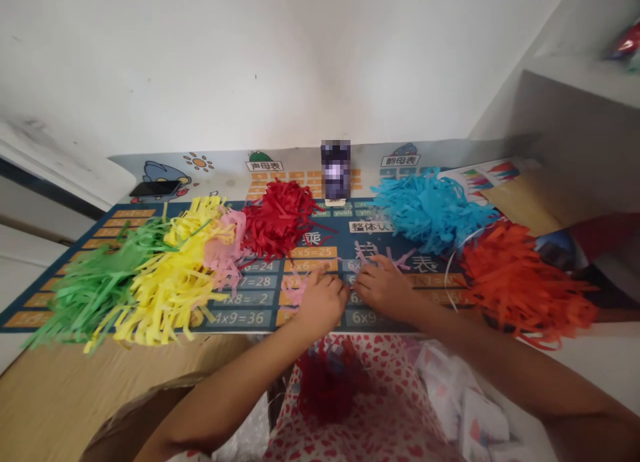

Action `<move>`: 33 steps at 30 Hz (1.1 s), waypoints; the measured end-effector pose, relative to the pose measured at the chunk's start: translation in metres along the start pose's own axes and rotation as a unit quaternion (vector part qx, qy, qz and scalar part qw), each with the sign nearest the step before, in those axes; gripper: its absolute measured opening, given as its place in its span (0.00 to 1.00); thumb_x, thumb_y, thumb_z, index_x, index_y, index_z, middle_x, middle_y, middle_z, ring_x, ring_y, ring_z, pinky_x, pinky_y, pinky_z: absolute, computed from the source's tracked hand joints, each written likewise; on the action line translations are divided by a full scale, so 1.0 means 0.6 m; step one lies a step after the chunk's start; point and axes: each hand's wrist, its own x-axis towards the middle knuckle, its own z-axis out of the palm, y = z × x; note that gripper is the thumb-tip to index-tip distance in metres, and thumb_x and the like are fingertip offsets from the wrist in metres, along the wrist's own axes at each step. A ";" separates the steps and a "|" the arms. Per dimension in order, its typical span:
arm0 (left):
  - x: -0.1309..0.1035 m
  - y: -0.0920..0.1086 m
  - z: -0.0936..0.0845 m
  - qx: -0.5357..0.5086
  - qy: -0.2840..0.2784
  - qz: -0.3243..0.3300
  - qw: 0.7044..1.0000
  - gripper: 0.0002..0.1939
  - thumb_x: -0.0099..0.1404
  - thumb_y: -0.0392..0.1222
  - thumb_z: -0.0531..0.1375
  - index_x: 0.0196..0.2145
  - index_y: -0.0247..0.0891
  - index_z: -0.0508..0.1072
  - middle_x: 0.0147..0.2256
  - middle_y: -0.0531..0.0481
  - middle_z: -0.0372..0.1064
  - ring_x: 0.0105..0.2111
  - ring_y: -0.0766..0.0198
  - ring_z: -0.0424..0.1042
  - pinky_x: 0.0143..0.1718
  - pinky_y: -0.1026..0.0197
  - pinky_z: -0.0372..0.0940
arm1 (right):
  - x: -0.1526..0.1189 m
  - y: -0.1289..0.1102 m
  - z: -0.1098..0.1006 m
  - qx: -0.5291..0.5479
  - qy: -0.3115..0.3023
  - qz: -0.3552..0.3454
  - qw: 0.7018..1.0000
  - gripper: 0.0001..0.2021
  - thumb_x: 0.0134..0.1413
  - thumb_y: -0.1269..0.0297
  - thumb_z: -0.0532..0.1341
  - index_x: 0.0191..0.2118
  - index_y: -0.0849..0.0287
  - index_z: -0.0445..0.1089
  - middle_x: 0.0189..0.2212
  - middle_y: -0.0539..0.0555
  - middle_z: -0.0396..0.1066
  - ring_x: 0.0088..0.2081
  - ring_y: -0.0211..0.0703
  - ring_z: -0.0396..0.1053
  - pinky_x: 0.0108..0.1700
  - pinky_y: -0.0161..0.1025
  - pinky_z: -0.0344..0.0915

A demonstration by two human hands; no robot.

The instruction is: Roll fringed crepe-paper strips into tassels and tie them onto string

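Note:
My left hand [323, 295] and my right hand [381, 287] are close together over the desk mat, fingers curled and pinched. Light pink fringed paper [296, 290] sticks out beside my left hand, and more shows behind my right. The piece between my fingertips is mostly hidden. A red fringed paper pom-pom [283, 217] lies ahead on the left, touching a pink paper bunch [225, 252]. Yellow [170, 282] and green [107, 275] paper bunches lie farther left. On the right are a blue pom-pom [433, 209] and an orange one [525, 282].
A phone [336, 170] stands upright at the back of the printed desk mat [250, 317]. Another dark phone [156, 189] lies back left. A white cord [453, 265] curves beside the orange bunch. Red strands [330, 385] rest on my lap.

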 end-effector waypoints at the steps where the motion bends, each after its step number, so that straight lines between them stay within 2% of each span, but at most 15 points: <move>1: 0.000 -0.001 0.002 -0.002 0.007 -0.002 1.000 0.07 0.69 0.37 0.56 0.33 0.39 0.74 0.29 0.50 0.71 0.34 0.59 0.68 0.50 0.48 0.54 | 0.000 0.000 0.000 0.001 0.010 0.000 1.000 0.12 0.66 0.70 0.53 0.34 0.56 0.72 0.30 0.51 0.73 0.39 0.44 0.64 0.56 0.51 0.48; 5: -0.001 -0.004 -0.011 -0.008 0.060 -0.019 0.998 0.10 0.70 0.37 0.55 0.31 0.39 0.73 0.27 0.51 0.72 0.32 0.62 0.69 0.48 0.50 0.54 | 0.008 -0.011 -0.020 0.030 0.050 0.034 0.998 0.09 0.65 0.67 0.55 0.36 0.56 0.72 0.32 0.50 0.75 0.38 0.42 0.65 0.53 0.49 0.49; 11: -0.006 -0.001 -0.075 -0.036 0.135 -0.070 0.988 0.07 0.70 0.38 0.56 0.38 0.41 0.75 0.35 0.51 0.78 0.35 0.63 0.74 0.49 0.51 0.54 | 0.034 -0.037 -0.078 0.029 0.120 0.079 0.989 0.10 0.66 0.69 0.54 0.35 0.56 0.71 0.31 0.49 0.76 0.36 0.40 0.67 0.49 0.46 0.50; 14: -0.007 0.008 -0.101 -0.062 0.201 -0.111 0.971 0.06 0.68 0.37 0.57 0.38 0.41 0.75 0.35 0.52 0.79 0.34 0.64 0.76 0.50 0.51 0.55 | 0.048 -0.053 -0.095 0.026 0.183 0.107 0.977 0.08 0.64 0.68 0.56 0.35 0.55 0.72 0.31 0.48 0.77 0.37 0.38 0.68 0.48 0.44 0.51; 16: -0.006 0.014 -0.110 -0.077 0.256 -0.131 0.955 0.06 0.67 0.35 0.58 0.39 0.41 0.76 0.34 0.52 0.80 0.33 0.64 0.77 0.50 0.52 0.56 | 0.059 -0.069 -0.099 0.023 0.256 0.152 0.954 0.06 0.62 0.67 0.59 0.35 0.54 0.73 0.33 0.48 0.77 0.37 0.38 0.68 0.47 0.44 0.52; 18: -0.004 0.019 -0.111 -0.088 0.301 -0.151 0.938 0.06 0.67 0.34 0.59 0.39 0.40 0.76 0.34 0.51 0.80 0.32 0.64 0.77 0.49 0.53 0.57 | 0.071 -0.088 -0.098 0.032 0.333 0.216 0.917 0.06 0.60 0.66 0.61 0.33 0.53 0.74 0.31 0.48 0.76 0.35 0.39 0.68 0.45 0.44 0.52; 20: -0.002 0.022 -0.108 -0.092 0.327 -0.174 0.924 0.05 0.66 0.34 0.59 0.37 0.39 0.76 0.32 0.51 0.80 0.31 0.63 0.78 0.48 0.54 0.58 | 0.082 -0.107 -0.095 0.080 0.366 0.271 0.887 0.06 0.60 0.66 0.61 0.33 0.53 0.76 0.28 0.49 0.74 0.33 0.38 0.68 0.43 0.43 0.53; 25: -0.005 0.026 -0.102 -0.118 0.346 -0.200 0.909 0.06 0.66 0.34 0.59 0.36 0.38 0.77 0.32 0.49 0.80 0.31 0.62 0.78 0.48 0.53 0.60 | 0.088 -0.127 -0.088 0.239 0.350 0.280 0.861 0.11 0.62 0.69 0.56 0.40 0.54 0.77 0.32 0.51 0.77 0.35 0.40 0.73 0.43 0.42 0.62; 29: -0.016 0.034 -0.112 -0.194 0.332 -0.194 0.903 0.09 0.67 0.35 0.57 0.39 0.40 0.78 0.34 0.49 0.80 0.34 0.62 0.78 0.48 0.53 0.63 | 0.074 -0.119 -0.093 0.345 0.318 0.293 0.833 0.08 0.60 0.67 0.60 0.41 0.52 0.77 0.32 0.50 0.79 0.34 0.41 0.75 0.40 0.39 0.68; 33: -0.029 0.041 -0.119 -0.297 0.296 -0.180 0.890 0.08 0.66 0.38 0.59 0.39 0.41 0.79 0.36 0.50 0.80 0.35 0.61 0.79 0.47 0.55 0.68 | 0.055 -0.112 -0.098 0.371 0.315 0.248 0.838 0.07 0.59 0.66 0.62 0.41 0.52 0.77 0.30 0.50 0.77 0.32 0.39 0.74 0.37 0.37 0.69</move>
